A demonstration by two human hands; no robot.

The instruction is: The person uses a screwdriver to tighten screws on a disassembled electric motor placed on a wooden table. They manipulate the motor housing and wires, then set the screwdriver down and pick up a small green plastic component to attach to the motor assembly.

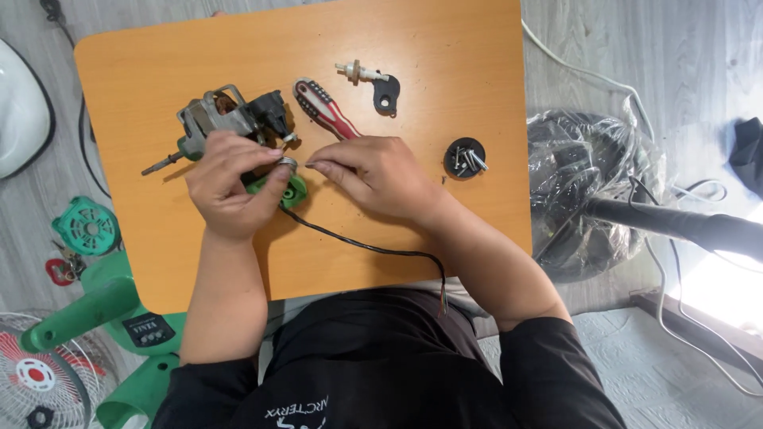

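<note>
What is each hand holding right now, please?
Left hand: closed on small silver metal ring.
Right hand: fingertips pinched at that ring; contents cannot be told.

Bright, even daylight overall. Strongest light comes from lower right, where the floor patch [727, 294] is blown out to white. Soft short shadows under my hands and the motor [218, 115] on the table [445, 230], falling left/down. Glare on the plastic bag [588, 171]. Center sharp; slight wide-angle bend and softness at frame edges, esp. corners.
</note>
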